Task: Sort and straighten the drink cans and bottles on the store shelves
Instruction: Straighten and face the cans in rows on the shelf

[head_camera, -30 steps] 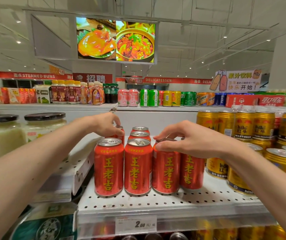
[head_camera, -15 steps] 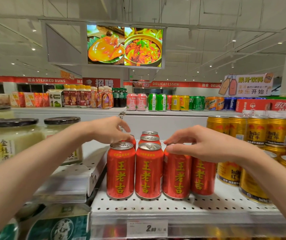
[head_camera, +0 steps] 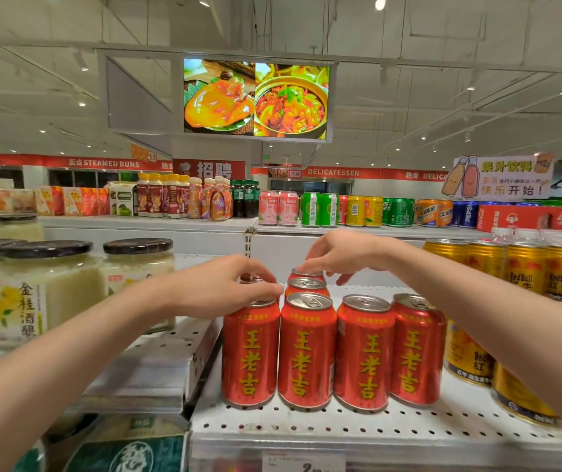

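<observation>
Item: red herbal-tea cans, front row of 4 [head_camera: 334,352] on the perforated white shelf [head_camera: 341,427], labels facing out, tops roughly level. More red cans queue behind the 2nd col.

L hand [head_camera: 225,287]: we have it curled over the top of the front-left can [head_camera: 250,352], fingertips wrapped on the rim, gripping it. Another can top shows just behind that hand.

R hand [head_camera: 337,257]: reaching deeper, fingers bent down onto the rim of the rearmost can [head_camera: 307,272] in the 2nd col; looks like a light pinch at the lid.

Neighbours: gold cans [head_camera: 545,274] just to the R, some touching the red row; glass jars [head_camera: 136,277] on the L shelf section.

Handling notes (our judgement): we'd turn each can by the rim w/ small twists until the label is square to the aisle, then slide, not lift, so rows stay tight. Keep rear cans in line behind the front one. Watch the R forearm; it passes close over the gold cans & could knock them.
</observation>
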A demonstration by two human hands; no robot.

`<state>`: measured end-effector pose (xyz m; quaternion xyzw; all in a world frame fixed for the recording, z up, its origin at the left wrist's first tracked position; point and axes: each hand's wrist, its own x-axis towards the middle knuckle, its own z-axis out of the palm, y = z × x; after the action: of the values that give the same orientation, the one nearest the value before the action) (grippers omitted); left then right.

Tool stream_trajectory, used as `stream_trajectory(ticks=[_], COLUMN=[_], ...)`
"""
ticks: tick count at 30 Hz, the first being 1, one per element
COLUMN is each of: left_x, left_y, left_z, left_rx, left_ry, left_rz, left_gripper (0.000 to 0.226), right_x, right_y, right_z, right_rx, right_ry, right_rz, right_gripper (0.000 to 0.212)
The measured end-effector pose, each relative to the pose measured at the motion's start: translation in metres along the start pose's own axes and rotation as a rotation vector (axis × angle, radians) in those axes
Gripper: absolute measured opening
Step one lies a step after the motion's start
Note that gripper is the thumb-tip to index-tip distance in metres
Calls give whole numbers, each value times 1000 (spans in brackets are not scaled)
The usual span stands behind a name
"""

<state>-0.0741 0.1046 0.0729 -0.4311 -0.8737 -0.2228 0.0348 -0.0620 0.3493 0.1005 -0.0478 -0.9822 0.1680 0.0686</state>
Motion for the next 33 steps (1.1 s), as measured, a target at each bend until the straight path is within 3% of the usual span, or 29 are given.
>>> stream_trajectory(ticks=[5,11,16,26,33], left_x=[-1,-4,-8,-9,-12], left_y=[-1,3,8,10,10], left_z=[3,4,1,15,17], left_rx=[-47,-28,101,164,143], left_ry=[25,52,99,92,109], left_rz=[-6,-6,35,96,110], left_gripper=[41,39,44,49,60], right_x=[11,-2,-32,-65,-79], right_y=[-10,2,22,21,19], right_z=[10,-4,-22,-13,-14], right_rx=[62,97,89,21,-8], right_ry=[-73,1,56,14,6], right_rz=[12,16,30,4,18], right_gripper=[41,30,30,29,44])
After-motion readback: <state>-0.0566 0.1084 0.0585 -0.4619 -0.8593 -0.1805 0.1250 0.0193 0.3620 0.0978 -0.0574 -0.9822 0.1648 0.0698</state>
